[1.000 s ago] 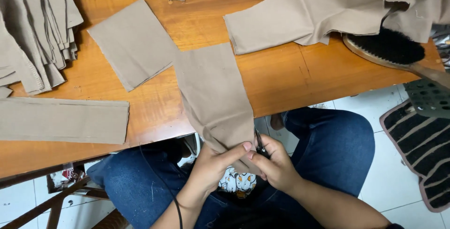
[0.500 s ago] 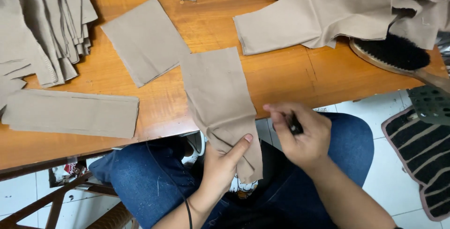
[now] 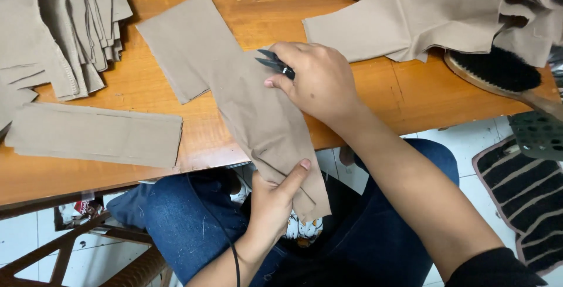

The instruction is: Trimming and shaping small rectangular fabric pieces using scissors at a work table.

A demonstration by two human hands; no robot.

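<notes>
Right hand (image 3: 316,84) has gone up from lap to tabletop w/ black snips (image 3: 275,64) clenched, tips over the tan fabric strip (image 3: 258,117). Left hand (image 3: 275,202) pinches strip's lower end, hanging off table edge (image 3: 205,161). One strip in work; cut pieces (image 3: 97,134) beside, stack (image 3: 58,23) far left.

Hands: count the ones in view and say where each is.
2. The left hand grips the lower end of a tan cloth strip over the lap. The right hand rests on that strip at the wooden table, holding small black snips. None hidden, apparently.
</notes>
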